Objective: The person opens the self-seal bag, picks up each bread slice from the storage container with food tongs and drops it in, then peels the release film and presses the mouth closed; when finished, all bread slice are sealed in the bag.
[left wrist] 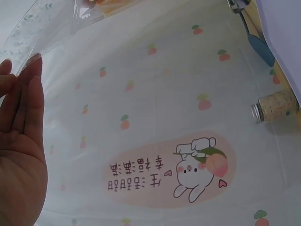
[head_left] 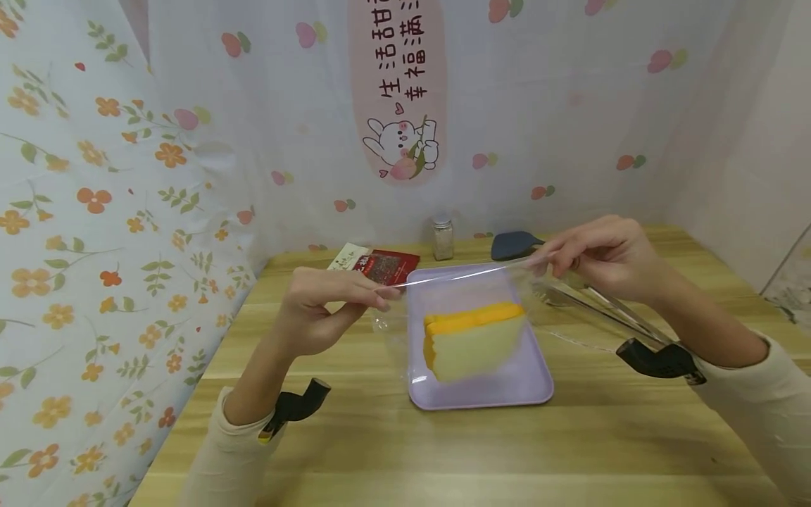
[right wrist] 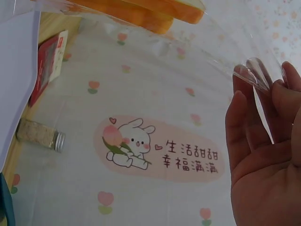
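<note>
A clear plastic bag [head_left: 465, 285] hangs stretched between both hands above a lilac tray [head_left: 481, 403]. Pale bread slices [head_left: 478, 345] with orange-yellow crusts show through the plastic; their crust edges [right wrist: 141, 16] appear at the top of the right wrist view. At the bag's left upper corner, the left hand [head_left: 326, 306] pinches the film between thumb and fingers. The right hand [head_left: 602, 257] pinches the opposite upper corner in the same way. Whether the bread hangs free or touches the tray cannot be told.
Behind the tray lie a red-and-cream packet [head_left: 393, 266] and a small glass jar [head_left: 443, 239] with a metal lid. A dark blue spatula head [head_left: 514, 244] is at the back right. Metal tongs [head_left: 608, 310] lie beneath the right hand. A patterned curtain [head_left: 279, 141] borders the wooden table [head_left: 355, 451].
</note>
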A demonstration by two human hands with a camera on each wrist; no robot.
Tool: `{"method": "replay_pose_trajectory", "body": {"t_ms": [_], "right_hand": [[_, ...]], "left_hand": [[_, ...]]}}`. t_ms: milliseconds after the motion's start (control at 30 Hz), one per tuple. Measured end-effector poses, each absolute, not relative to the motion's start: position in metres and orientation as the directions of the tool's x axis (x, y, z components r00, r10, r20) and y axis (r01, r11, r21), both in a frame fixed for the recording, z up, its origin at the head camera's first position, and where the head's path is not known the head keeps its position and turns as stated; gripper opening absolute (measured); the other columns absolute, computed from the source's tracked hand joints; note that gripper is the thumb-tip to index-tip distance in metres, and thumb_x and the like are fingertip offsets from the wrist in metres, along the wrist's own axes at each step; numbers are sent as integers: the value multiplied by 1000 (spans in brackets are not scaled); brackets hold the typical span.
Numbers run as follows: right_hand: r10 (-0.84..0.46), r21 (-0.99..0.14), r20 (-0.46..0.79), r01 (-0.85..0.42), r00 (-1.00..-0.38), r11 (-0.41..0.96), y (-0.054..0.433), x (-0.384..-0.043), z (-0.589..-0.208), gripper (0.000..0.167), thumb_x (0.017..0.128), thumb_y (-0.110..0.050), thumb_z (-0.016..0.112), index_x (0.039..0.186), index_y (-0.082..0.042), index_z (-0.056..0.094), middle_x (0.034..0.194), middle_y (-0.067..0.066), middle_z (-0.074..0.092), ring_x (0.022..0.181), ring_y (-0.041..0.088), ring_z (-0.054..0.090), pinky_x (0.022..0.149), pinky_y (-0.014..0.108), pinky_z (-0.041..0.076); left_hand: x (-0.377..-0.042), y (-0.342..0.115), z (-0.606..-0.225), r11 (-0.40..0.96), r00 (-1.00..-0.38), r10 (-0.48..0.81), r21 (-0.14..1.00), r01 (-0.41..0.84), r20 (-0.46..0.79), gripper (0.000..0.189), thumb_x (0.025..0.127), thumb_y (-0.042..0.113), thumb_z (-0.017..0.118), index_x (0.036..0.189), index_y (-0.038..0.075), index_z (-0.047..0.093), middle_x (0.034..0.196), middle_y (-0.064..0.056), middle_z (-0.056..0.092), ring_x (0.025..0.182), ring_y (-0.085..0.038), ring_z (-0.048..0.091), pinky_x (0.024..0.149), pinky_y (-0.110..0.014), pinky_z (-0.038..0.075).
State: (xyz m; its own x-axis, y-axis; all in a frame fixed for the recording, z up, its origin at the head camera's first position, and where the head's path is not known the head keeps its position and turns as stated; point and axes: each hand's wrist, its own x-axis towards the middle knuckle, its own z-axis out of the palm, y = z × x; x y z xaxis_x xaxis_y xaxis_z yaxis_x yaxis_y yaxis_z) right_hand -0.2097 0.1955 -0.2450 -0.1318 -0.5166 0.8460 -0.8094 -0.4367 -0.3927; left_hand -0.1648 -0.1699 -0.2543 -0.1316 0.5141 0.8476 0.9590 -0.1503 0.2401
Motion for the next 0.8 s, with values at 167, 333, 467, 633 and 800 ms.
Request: {"method": "replay_pose_trajectory", "body": {"t_ms": [167, 333, 467, 633, 800], "right_hand": [[-528, -379, 842, -818, -111, -433, 197, -213, -244, 28, 91, 19, 46, 77, 8, 68, 95, 16, 74, 93, 21, 73, 41, 15, 27], [-535, -364, 837, -847, -115, -388, 199, -216, -246, 27, 93, 16, 48, 78, 8, 69, 95, 16, 75, 93, 21, 73, 63, 16, 53], [-533, -345, 835, -885, -137, -313, 200, -219, -248, 25, 95, 12, 52, 80, 7, 71, 93, 14, 75, 90, 18, 73, 80, 22, 56], [-521, -328, 839, -911, -159, -250, 203, -221, -251, 27, 94, 15, 50, 82, 6, 73, 91, 14, 74, 88, 16, 72, 81, 21, 55], [-515, -331, 833, -928, -201, -174, 205, -222, -252, 30, 91, 19, 47, 84, 7, 73, 90, 13, 74, 87, 13, 71, 74, 17, 54]], "left_hand": [[-166, -169, -250, -134, -109, 515, 206, 969, 850, 20, 97, -1, 56, 90, 1, 74, 91, -12, 76, 91, -16, 74, 46, -19, 24], [-168, -166, -251, -124, -123, 495, 210, 970, 860, 20, 98, -1, 54, 88, 1, 71, 87, -12, 75, 88, -15, 74, 59, -18, 49], [-171, -161, -253, -68, -176, 436, 227, 972, 883, 21, 94, -7, 53, 84, 1, 70, 83, -11, 75, 79, -14, 73, 56, -17, 45], [-172, -156, -255, -45, -243, 411, 286, 957, 879, 28, 87, -15, 48, 82, 0, 70, 84, -13, 75, 82, -20, 74, 51, -18, 43], [-172, -153, -252, -63, -277, 406, 329, 942, 871, 27, 87, -15, 47, 80, 0, 69, 82, -15, 74, 83, -23, 74, 56, -24, 54]]}}
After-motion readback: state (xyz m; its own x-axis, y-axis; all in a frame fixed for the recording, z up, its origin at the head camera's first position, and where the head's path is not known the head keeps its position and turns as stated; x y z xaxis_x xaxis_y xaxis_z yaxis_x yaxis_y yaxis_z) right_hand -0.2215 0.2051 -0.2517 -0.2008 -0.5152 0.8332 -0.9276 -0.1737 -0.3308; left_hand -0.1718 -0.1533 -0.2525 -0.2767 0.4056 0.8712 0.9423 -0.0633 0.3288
